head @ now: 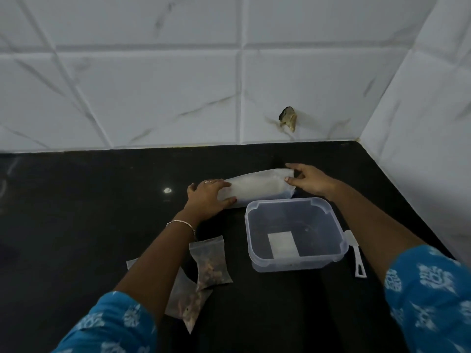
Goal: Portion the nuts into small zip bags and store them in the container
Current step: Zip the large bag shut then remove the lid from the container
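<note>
A long whitish plastic bag lies across the black counter behind the container. My left hand grips its left end, thumb on the front face. My right hand pinches its right end. A clear, empty plastic container stands open in front of the bag, with a white label on its floor. Two small zip bags holding brown nuts lie on the counter near my left forearm.
A white latch of the container sticks out on its right side. Tiled walls close off the back and the right of the counter. A chipped hole marks the back wall.
</note>
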`<move>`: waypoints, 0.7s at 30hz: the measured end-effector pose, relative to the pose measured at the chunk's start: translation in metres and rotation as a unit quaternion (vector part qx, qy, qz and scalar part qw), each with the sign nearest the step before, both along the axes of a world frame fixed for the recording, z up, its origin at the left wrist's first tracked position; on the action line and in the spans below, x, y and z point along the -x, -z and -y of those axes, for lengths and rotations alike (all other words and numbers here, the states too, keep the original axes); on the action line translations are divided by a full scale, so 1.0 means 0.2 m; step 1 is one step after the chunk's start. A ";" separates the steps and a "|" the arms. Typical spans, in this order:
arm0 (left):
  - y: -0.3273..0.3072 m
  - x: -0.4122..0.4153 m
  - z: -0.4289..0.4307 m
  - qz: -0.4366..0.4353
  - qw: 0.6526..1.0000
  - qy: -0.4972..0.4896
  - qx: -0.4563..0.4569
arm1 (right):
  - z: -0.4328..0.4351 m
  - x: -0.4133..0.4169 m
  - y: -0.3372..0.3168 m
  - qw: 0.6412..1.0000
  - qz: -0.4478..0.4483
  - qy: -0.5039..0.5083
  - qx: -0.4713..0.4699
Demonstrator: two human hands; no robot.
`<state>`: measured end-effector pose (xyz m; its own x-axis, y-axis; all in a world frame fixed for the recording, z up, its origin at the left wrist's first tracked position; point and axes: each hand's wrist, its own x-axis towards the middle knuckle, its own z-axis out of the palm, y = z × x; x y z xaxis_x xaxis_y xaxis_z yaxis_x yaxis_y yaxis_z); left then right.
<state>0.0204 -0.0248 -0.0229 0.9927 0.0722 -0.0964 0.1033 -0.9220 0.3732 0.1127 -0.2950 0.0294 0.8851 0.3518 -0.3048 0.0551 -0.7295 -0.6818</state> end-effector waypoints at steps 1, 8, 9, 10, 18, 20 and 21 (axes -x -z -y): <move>0.01 -0.01 -0.01 -0.012 1.000 0.003 0.008 | -0.01 -0.02 0.01 1.000 -0.002 -0.007 0.023; 0.07 -0.05 -0.04 0.008 0.993 -0.023 0.120 | -0.11 -0.07 0.06 0.984 -0.022 -0.058 0.166; 0.08 -0.06 -0.03 0.008 0.991 -0.044 0.129 | -0.12 -0.08 0.06 0.982 -0.018 -0.061 0.179; 0.08 -0.07 -0.03 -0.001 0.990 -0.062 0.127 | -0.12 -0.08 0.06 0.980 -0.017 -0.063 0.190; 0.06 -0.09 0.02 -0.084 0.987 -0.082 0.108 | -0.17 -0.09 0.09 0.986 -0.097 -0.016 0.132; 0.05 -0.10 0.02 -0.070 0.978 -0.097 0.169 | -0.16 -0.08 0.08 0.991 -0.113 0.033 0.065; 0.04 -0.10 0.02 -0.057 0.973 -0.109 0.197 | -0.16 -0.08 0.07 0.991 -0.119 0.055 0.032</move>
<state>0.0398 -0.0292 -0.0315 0.9391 0.2148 -0.2683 0.3420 -0.6620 0.6669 0.1282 -0.2627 0.0160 0.8175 0.2304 -0.5278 -0.1834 -0.7647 -0.6178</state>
